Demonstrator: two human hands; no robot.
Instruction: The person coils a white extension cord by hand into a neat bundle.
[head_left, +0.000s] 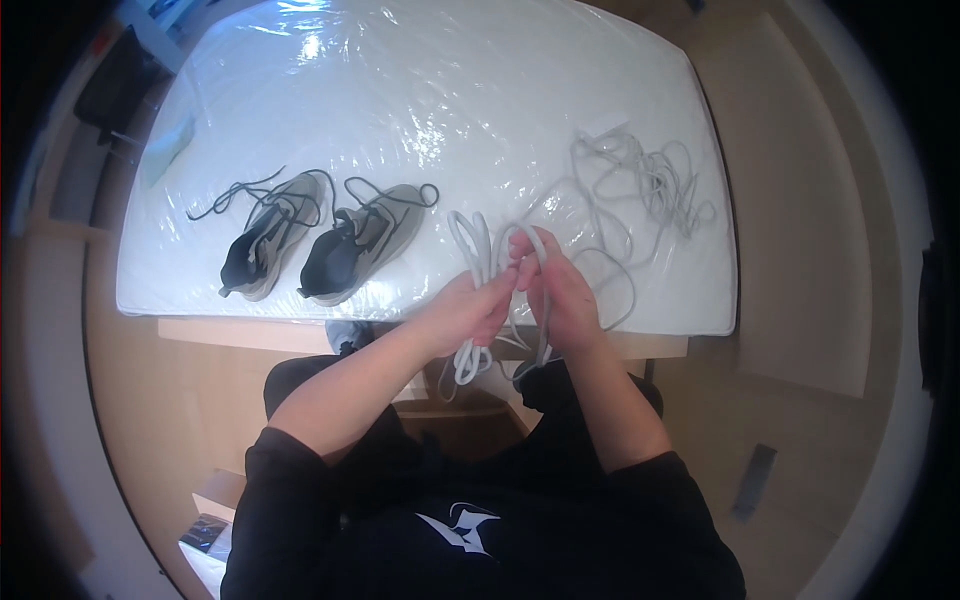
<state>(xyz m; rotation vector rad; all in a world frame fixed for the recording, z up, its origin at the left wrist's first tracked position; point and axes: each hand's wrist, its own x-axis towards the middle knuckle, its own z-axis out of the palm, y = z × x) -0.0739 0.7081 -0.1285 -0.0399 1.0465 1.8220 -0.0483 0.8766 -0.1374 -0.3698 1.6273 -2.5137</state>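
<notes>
My left hand (474, 311) grips a bundle of folded white cable (481, 244), a cord whose loops stick out above and below the fist. Another loop of the cord arches over to my right hand (564, 296), whose curled fingers hold it close to the left thumb. Both hands are raised near the front edge of a plastic-wrapped mattress (465, 97). Thinner-looking pale cord (660, 184) lies in a loose tangle on the mattress to the right, with strands trailing toward my hands. Whether it joins the held bundle cannot be told.
Two grey sneakers, a left one (274, 232) and a right one (367, 240), stand on the mattress with dark laces straggling. A dark chair (120, 82) is at the far left. Below my left elbow sits an open box (206, 547). Dark tape (754, 480) marks the floor at right.
</notes>
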